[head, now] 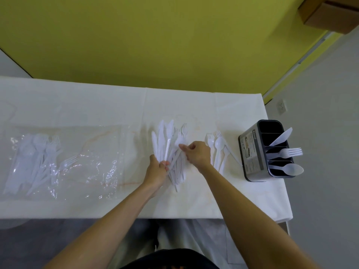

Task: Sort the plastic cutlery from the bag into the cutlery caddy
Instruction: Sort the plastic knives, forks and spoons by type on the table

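Both hands (157,167) grip slim white plastic cutlery (167,140).

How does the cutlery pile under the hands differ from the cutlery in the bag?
The cutlery pile lies bare on the table, midway along; the bagged cutlery sits inside the clear plastic bag at the left. Both hands work the pile: the left hand grips its handles, the right hand pinches one piece; nothing touches the bagged cutlery. Both are white plastic and include forks.
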### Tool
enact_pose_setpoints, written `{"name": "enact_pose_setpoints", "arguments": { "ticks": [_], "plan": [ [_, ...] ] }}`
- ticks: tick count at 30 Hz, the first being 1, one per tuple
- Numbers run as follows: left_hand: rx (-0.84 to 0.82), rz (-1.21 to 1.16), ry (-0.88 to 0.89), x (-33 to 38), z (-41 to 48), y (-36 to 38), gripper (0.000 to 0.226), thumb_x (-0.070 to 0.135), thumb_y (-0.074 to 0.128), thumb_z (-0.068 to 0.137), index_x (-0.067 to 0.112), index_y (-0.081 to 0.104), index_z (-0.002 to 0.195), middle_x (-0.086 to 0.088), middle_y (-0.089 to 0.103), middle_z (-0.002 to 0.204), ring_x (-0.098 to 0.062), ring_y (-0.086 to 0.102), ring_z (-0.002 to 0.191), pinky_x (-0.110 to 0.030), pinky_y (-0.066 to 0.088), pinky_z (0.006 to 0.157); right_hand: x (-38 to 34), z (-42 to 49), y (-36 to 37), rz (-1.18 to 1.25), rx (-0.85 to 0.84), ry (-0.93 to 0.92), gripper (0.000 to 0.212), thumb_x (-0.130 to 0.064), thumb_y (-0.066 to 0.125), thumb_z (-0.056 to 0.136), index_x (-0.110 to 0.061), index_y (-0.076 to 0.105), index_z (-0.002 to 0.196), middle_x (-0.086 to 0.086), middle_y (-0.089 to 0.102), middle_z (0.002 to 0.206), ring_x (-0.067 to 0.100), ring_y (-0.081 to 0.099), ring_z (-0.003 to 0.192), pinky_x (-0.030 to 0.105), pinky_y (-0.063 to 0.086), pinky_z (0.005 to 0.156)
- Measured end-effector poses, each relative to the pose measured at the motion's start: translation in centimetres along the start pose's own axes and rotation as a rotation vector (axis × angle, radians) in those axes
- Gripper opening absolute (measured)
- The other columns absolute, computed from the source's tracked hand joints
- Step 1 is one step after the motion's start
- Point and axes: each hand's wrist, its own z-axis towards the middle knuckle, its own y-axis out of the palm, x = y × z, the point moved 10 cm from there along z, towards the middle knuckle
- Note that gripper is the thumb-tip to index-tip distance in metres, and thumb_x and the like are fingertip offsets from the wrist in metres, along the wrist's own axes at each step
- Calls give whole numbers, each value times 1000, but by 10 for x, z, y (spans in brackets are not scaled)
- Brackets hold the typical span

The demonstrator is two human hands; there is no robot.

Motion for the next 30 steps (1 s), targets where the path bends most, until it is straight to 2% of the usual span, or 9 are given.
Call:
{"name": "enact_pose_setpoints", "arguments": {
  "ticks": [4,9,12,14,17,19,21,24,30],
  "plan": [
    [63,-41,-43,-8,1,-15,24,12,37,100,9,36,124,0,57,106,-22,59,102,-38,49,97,5,-2,16,-218,9,4,50,-38,74,81,-17,37,55,-3,39,50,13,37,45,23,28,47],
    [68,-105,-73,-12,5,-19,20,10,39,98,7,44,118,3,57,95,-15,56,81,-39,48,97,11,5,10,-105,-39,94,22,-23,72,77,-8,60,64,10,59,63,22,55,57,32,51,60],
    [50,-171,-96,-10,5,-17,17,10,39,98,8,45,114,3,55,93,-13,54,76,-32,49,84,15,8,-12,-97,-17,107,23,-20,68,78,0,69,66,13,67,66,21,58,54,35,58,70],
    [40,-185,-92,-9,3,-17,13,12,38,100,9,44,111,1,54,93,-13,52,73,-32,48,83,23,11,-29,-185,20,116,26,-22,65,79,1,70,67,12,65,62,20,56,52,31,57,67],
    [49,-199,-74,-10,4,-20,10,15,40,100,7,43,106,-1,53,89,-11,48,68,-37,49,92,29,10,-40,-340,53,118,26,-25,64,81,-10,50,65,3,50,58,17,46,51,25,40,48],
    [68,-164,-59,-12,5,-24,7,14,40,99,8,43,101,-3,51,84,-12,46,66,-33,47,82,20,7,-39,-367,127,60,22,-27,65,85,-15,47,79,-1,49,69,16,46,60,23,28,47],
    [106,-121,-43,-12,5,-29,8,15,39,99,9,42,99,-4,49,78,-14,45,65,-29,44,74,3,3,-23,-342,131,-14,23,-28,64,87,-16,48,76,-3,47,65,12,44,55,22,27,46],
    [181,-116,-30,-11,2,-38,12,17,36,100,8,43,101,-1,50,74,-16,47,66,-27,44,68,-11,-1,21,-346,-13,-50,52,-45,65,87,-17,35,55,-3,36,49,13,36,43,24,27,45],
    [174,-147,-29,-14,-2,-43,11,16,37,101,7,44,101,2,54,82,-11,51,70,-34,50,85,-20,-3,45,-396,22,-59,49,-58,62,85,-13,47,73,0,50,64,21,53,62,27,30,48]
  ]
}}
